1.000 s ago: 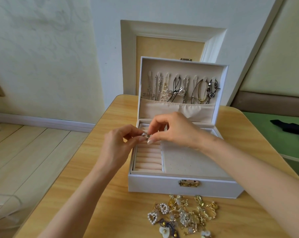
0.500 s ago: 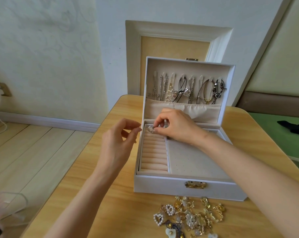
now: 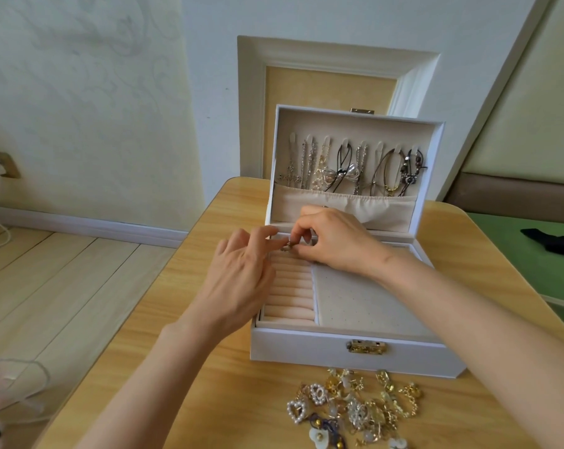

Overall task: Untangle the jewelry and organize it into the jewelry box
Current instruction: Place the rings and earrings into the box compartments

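A white jewelry box [image 3: 310, 348] stands open on the wooden table, its lid upright with several necklaces [image 3: 355, 170] hanging on hooks inside. My right hand [image 3: 332, 243] pinches a small silver ring [image 3: 287, 246] at the far end of the pink ring rolls [image 3: 290, 286]. My left hand [image 3: 238, 280] lies over the left side of the rolls, its fingertips touching the ring. A tangled pile of gold, pearl and silver jewelry [image 3: 355, 409] lies on the table in front of the box.
The wooden table [image 3: 183, 367] ends at a left edge with pale floorboards [image 3: 47, 286] beyond. A framed panel [image 3: 332, 69] leans on the wall behind the box. A green surface with a dark item [image 3: 556, 244] is at the right.
My right hand has carried the ring from above the box down to the far end of the ring rolls. My left hand, apart half a second ago, has come back to touch it.
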Tool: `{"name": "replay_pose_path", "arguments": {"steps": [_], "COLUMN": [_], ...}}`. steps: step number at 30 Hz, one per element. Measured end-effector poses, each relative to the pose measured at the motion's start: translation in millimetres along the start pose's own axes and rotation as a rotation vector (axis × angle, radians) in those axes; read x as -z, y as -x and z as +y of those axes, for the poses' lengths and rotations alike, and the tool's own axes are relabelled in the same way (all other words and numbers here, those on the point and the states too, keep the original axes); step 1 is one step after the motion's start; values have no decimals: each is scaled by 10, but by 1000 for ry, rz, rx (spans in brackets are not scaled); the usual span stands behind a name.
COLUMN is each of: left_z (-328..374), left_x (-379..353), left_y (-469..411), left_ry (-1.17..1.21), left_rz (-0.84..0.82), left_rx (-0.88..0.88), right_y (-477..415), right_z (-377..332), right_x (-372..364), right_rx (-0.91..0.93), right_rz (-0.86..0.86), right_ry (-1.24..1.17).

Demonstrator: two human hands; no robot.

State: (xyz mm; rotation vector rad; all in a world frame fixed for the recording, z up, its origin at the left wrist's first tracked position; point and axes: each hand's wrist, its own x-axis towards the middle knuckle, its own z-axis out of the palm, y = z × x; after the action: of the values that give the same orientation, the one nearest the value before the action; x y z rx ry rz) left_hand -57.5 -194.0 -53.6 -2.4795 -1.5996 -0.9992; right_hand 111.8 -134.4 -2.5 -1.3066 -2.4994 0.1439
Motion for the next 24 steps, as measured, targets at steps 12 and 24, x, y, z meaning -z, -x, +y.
{"name": "replay_pose_path", "arguments": {"steps": [12, 24], "left_z": [61, 158], "left_x": [69, 136], "left_y": [-35, 59], "left_ry": [-106, -86], "left_rz": [-156, 43], "left_rx": [40, 4], "right_y": [260, 1049], "right_z": [23, -80], "right_x": [54, 215], "right_rx": [-72, -57], "right_rz": [115, 173], "right_ry": [0, -182]}}
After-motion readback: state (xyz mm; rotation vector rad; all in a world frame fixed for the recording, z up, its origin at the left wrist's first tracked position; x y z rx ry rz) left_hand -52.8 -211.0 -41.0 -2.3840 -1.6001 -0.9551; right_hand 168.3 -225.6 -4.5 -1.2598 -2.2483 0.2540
